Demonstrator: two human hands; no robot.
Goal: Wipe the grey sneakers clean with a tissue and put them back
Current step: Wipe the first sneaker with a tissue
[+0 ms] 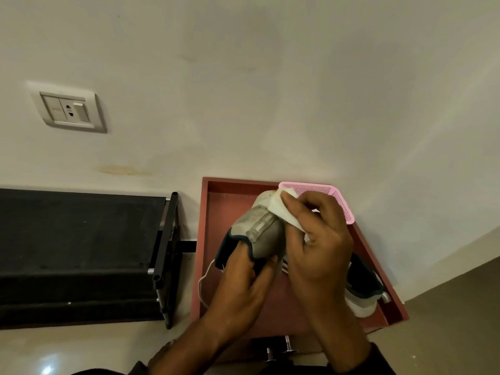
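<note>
Left hand (pixel 238 280) grips the grey sneaker (pixel 259 231) at its collar, thumb tucked inside; right hand (pixel 316 239) pinches the tissue (pixel 281 212) against the toe. I'd keep the hold firm and wipe in short strokes, refolding to a clean face. Sneaker sits at 11 o'clock from the left hand, over the red tray (pixel 216 212). Second sneaker (pixel 362 296) lies at 4 o'clock.

Two sneakers (pixel 257 231) (pixel 362 293) – one tissue (pixel 281 209) (white) – one basket (pixel 338 196).
</note>
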